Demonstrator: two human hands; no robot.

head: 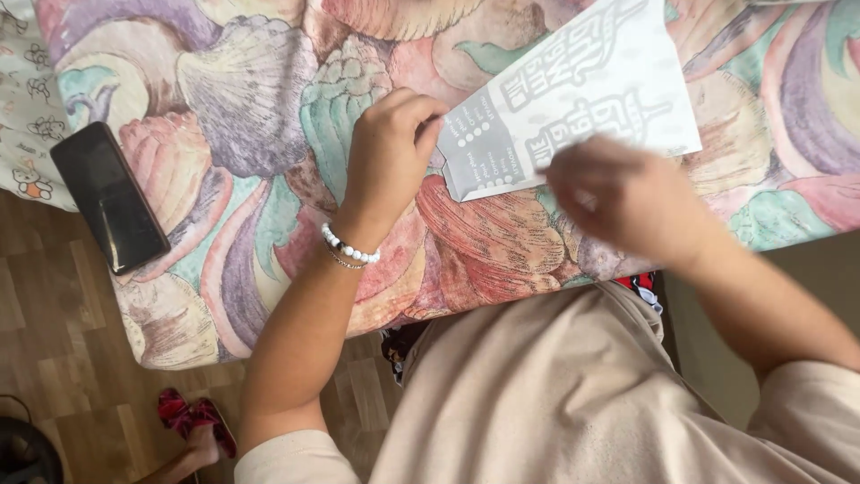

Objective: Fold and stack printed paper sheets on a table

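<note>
One bed [251,269] with a shell-patterned cover in pink, purple and teal fills the upper two thirds of the frame, its near edge running across the middle. One sheet of grey-and-white printed paper [582,81] lies flat on it at upper centre-right; its long axis runs on a slant from the lower left, near the frame's centre, up to the upper right, and its narrower, grey end points down-left. Two hands work at that lower end. The left hand [387,152], at centre, is curled with its fingertips pinched at the paper's lower-left corner, touching it; a white bead bracelet [349,246] and one thin chain sit on its wrist. The right hand [618,193], at centre-right, is blurred and lies over the paper's lower edge; I cannot tell whether it grips the paper or only rests on it. One black phone [107,197] lies face up on the bed at the left edge, well apart from the paper, its long axis slanting from upper left to lower right. One foot in a red sandal [193,421] shows on the wooden floor [54,305] at lower left.
</note>
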